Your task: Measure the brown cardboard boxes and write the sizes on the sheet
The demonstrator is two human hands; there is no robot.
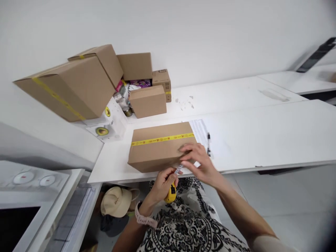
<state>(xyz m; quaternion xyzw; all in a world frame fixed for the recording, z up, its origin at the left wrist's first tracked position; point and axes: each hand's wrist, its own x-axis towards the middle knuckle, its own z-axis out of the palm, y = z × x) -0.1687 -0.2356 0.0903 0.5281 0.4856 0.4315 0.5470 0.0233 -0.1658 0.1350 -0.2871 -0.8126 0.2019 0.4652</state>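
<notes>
My left hand (166,182) is closed round a yellow tape measure (171,194), held low in front of the box's near side. A short stretch of its white blade (179,169) sticks out toward my right hand (197,161). That hand is at the near right corner of a closed cardboard box (157,153), fingers apart and curved over its edge. My right thumb is close to the blade's end; whether it touches is unclear. Yellow printed packing tape (162,139) runs along the box's top.
Printed paper (201,134) and a black pen (209,144) lie right of the box on the white table (252,136). Stacked cartons (76,87) and an open box (148,101) stand at the back left. A beige cap (117,202) is below the table.
</notes>
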